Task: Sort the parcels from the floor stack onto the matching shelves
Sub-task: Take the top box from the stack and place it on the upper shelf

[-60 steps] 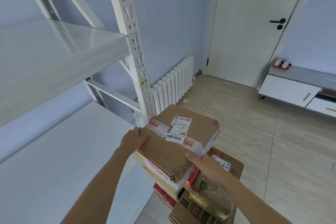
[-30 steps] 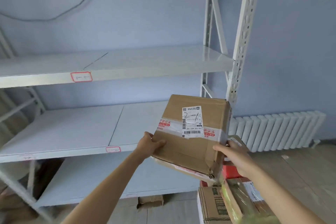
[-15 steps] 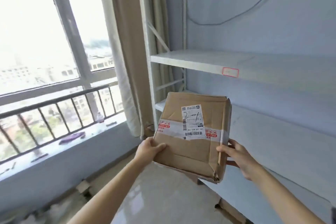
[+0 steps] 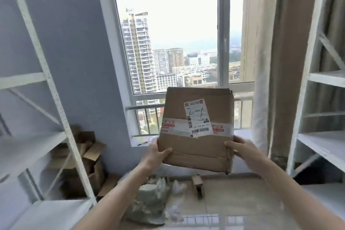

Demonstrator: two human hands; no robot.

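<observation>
Item: cardboard parcel, brown, flat, worn at its lower right corner. Held in the air in front of the window, tilted, top face toward the camera, not resting on any shelf or on the floor. A band of pale tape with red print crosses the top face; a white shipping label with barcodes and a handwritten mark lies over the tape, toward the right edge.

Left hand: grips the parcel's lower left edge, thumb on top, fingers underneath.

Right hand: grips the parcel's lower right edge, thumb on the top face, fingers curled round the side.

Surroundings: white metal shelving unit along the left wall; second white shelving unit at the right edge. Beige curtain beside the right unit. Loose cardboard scraps piled in the left corner below the window. Crumpled plastic wrapping on the tiled floor beneath the parcel.
</observation>
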